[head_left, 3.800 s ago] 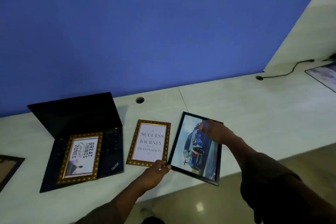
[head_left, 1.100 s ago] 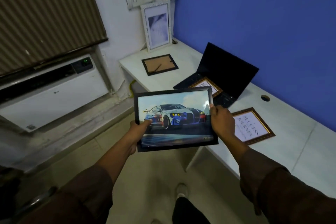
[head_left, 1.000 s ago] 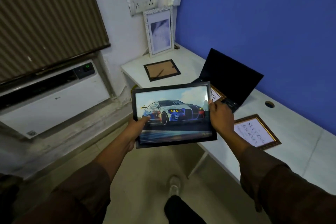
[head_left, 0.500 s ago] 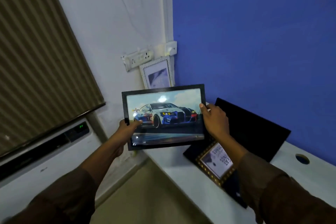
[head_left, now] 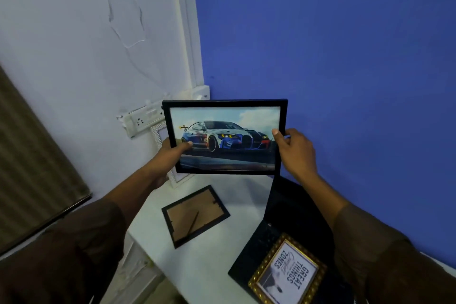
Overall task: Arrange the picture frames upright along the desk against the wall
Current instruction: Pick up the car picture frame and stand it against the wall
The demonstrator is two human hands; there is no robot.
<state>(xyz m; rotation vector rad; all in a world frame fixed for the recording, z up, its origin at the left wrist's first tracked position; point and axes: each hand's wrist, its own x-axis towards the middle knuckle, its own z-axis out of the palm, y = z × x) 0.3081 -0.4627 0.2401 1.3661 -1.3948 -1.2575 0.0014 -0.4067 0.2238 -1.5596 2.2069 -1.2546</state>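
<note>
I hold a black-framed car picture upright in the air above the desk's far corner. My left hand grips its left edge and my right hand grips its right edge. Behind it a white frame stands against the white wall, mostly hidden. A black frame lies face down on the white desk. A gold-framed "Great Things" print rests on the laptop's keyboard.
An open black laptop stands by the blue wall. A white socket strip is fixed to the white wall. A brown blind hangs at the left.
I lifted the car picture off the desk, turned it level and carried it toward the corner. It now sits further in over the desk, in front of the white frame.
</note>
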